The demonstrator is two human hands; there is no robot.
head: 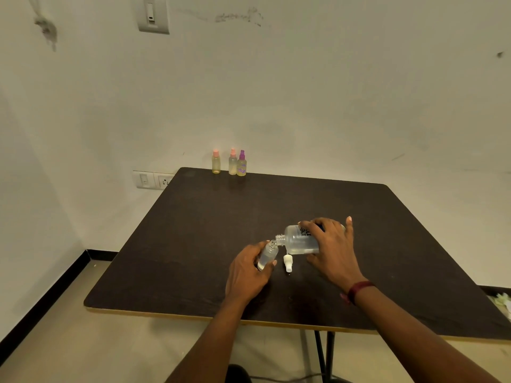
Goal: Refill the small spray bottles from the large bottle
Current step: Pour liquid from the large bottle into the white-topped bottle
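Note:
My right hand (330,250) grips the large clear bottle (298,240), tipped on its side with its open neck pointing left. The neck meets the mouth of a small clear spray bottle (267,256), which my left hand (247,272) holds tilted above the dark table (193,230). Some clear liquid sits in the small bottle. Its white spray cap (287,262) lies on the table between my hands. Three more small spray bottles stand at the table's far edge: two with pink caps (216,161) (232,161) and one with a purple cap (241,163).
The table stands against a white wall with a socket plate (153,180) at its far left corner. Its near edge has a light trim. Table legs (323,355) and a cable show below. Some pale objects (503,302) lie at the right border.

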